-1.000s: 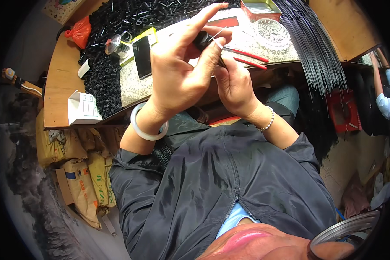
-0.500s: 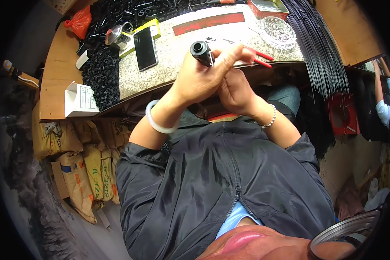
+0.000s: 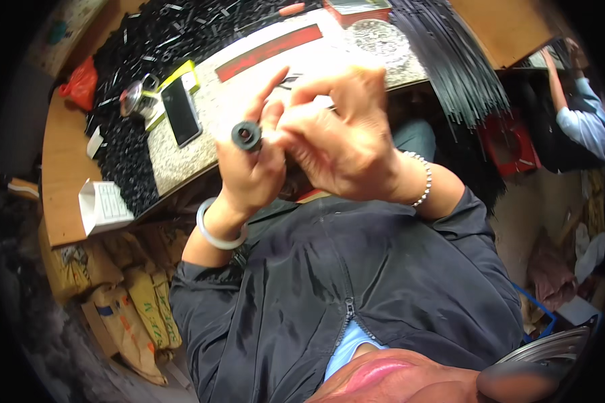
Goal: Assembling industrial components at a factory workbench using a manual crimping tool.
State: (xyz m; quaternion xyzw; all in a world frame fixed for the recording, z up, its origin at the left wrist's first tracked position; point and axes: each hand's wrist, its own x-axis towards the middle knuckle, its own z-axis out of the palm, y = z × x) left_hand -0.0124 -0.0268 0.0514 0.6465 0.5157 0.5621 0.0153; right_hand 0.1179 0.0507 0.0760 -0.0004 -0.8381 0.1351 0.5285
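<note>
My left hand (image 3: pixel 252 176) is closed around a short black tube-like part (image 3: pixel 247 136), its round open end turned up toward me. My right hand (image 3: pixel 348 138) is pressed close beside it, fingers curled and thumb toward the left hand. A small pale tip shows between the right fingers, but what it belongs to cannot be made out. Both hands are raised over the front edge of the speckled work surface (image 3: pixel 173 158). A thin dark curved piece (image 3: pixel 289 80) shows just beyond the fingers.
A phone (image 3: pixel 181 113) and a metal-lidded container (image 3: pixel 136 99) lie left of the hands. Black parts (image 3: pixel 117 151) are heaped along the left and back. A red strip (image 3: pixel 269 52), glass dish (image 3: pixel 382 46) and bundled black rods (image 3: pixel 450 67) lie beyond. A white box (image 3: pixel 106 207) sits at the left edge.
The view has shifted, and the surroundings sit further left. My right hand has come up from beneath the left to beside the black part. The red handles seen on the table are now out of sight.
</note>
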